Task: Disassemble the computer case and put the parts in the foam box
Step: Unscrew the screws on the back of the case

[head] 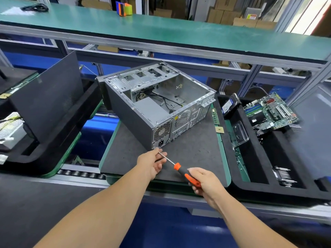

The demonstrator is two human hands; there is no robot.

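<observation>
Holding the orange and black screwdriver [180, 169] by its handle, the right hand [206, 183] has its fingers curled tight around it. The left hand [152, 162] is loose and open, with its fingers touching the metal shaft near the tip. Just past them, the case [143, 111] lies open on the grey mat [193, 158]. To the right, the foam box [254, 158] holds a green board [270, 113].

I see open grey computer case [157, 104] lying on its side on mat; foam box [250, 158] at right, motherboard [270, 113] inside.
</observation>
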